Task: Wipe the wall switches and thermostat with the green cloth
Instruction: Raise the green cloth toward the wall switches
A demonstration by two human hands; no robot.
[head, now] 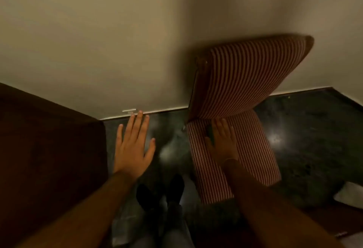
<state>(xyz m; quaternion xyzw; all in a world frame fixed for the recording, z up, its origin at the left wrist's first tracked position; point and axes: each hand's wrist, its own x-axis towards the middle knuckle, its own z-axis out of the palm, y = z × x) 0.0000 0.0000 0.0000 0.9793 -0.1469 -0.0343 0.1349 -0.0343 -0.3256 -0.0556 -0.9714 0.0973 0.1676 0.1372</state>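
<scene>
My left hand is stretched forward over the dark floor, palm down, fingers spread and holding nothing. My right hand lies flat on the seat of a red-and-white striped chair. A small dark thing shows at that hand's thumb side, too dim and blurred to identify. No green cloth, wall switch or thermostat can be made out. A small white plate sits low on the beige wall, just beyond my left fingertips.
Dark wooden furniture fills the left side. The striped chair stands against the wall at the right. The floor is dark and glossy. My feet in dark shoes are below. A white object lies at the right edge.
</scene>
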